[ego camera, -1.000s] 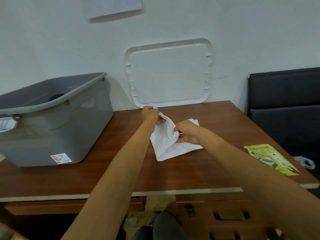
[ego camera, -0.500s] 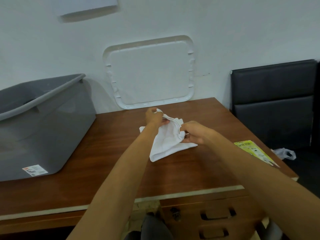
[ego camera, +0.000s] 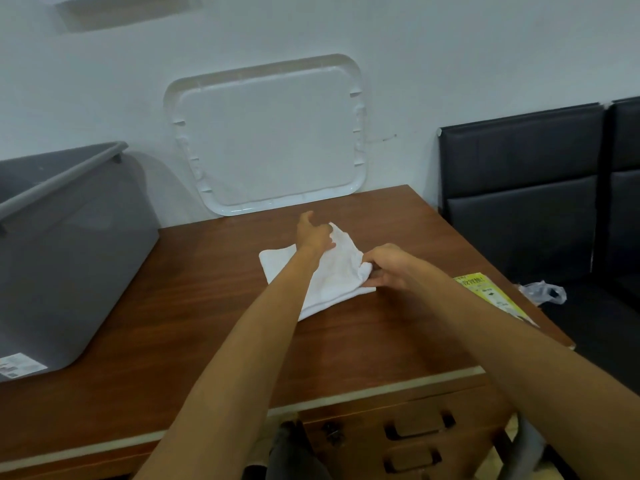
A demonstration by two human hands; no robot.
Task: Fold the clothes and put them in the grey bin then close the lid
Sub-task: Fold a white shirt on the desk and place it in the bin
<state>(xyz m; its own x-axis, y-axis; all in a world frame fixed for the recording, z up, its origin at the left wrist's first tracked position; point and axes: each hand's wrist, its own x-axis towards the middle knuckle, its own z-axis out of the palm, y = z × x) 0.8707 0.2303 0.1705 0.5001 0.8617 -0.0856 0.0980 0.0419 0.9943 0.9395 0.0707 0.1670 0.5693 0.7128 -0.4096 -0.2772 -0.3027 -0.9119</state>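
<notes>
Since 1 second ago both hands have come down, and the white garment (ego camera: 332,282) that was bunched up between them now lies mostly flat on the table (ego camera: 207,306), with 1 flap spread out to the left of the left wrist. The left hand (ego camera: 313,233) sits at the far corner of the cloth, thumb raised, fingers curled onto the fabric in what looks like a pinch. The right hand (ego camera: 386,268) pinches the rumpled edge nearer the body, on the right. Between the 2 grips the cloth stands up in wrinkles.

The step in hand looks like setting a fold. To do it well, the 2 grips should draw gently apart first, so the slack between them goes. The held edge can then be carried over toward the flap left of the left grip, with the edges matched before either pinch lets go. Soft cloth like this will likely slump if freed early, so a flat press along the crease would help.

The grey bin (ego camera: 69,244) stands open well to the left of the left grip. Its lid (ego camera: 270,140) leans on the wall beyond both grips. A yellow leaflet (ego camera: 485,292) lies near the right forearm and is best not swept by the cloth.
</notes>
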